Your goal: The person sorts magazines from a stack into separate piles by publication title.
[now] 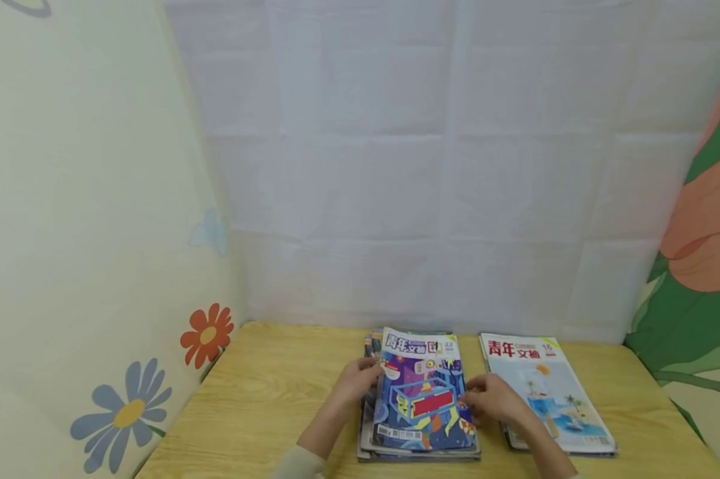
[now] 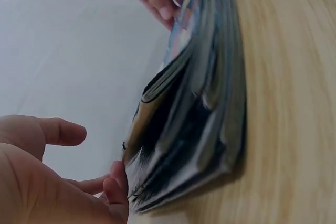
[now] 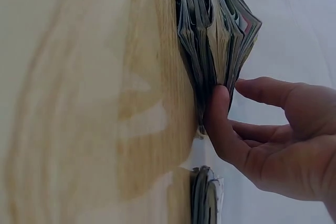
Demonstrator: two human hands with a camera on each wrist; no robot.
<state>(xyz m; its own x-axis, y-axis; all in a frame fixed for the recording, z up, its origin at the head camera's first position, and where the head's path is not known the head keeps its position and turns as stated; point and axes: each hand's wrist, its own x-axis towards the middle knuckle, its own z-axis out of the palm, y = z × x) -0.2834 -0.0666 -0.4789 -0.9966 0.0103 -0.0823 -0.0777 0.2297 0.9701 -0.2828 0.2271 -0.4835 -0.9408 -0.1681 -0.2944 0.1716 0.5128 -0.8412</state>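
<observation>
A stack of magazines, its top magazine (image 1: 422, 392) with a purple illustrated cover, lies in the middle of the head view. At its left side, my left hand (image 1: 357, 379) touches the edge with its fingers. In the left wrist view the thumb of that left hand (image 2: 58, 182) stands apart from the pages. Across the stack, my right hand (image 1: 496, 399) is at the right edge. The right wrist view shows the right hand (image 3: 283, 140) pinching the upper magazines between thumb and finger, where the page edges (image 3: 218, 40) fan apart.
To the right lies a second pile of magazines (image 1: 554, 392), topped by a pale blue beach cover. Both piles rest on a wood-grain table (image 1: 264, 386). A white creased sheet (image 1: 443, 186) hangs behind, and painted walls with flowers (image 1: 129, 412) stand at the sides.
</observation>
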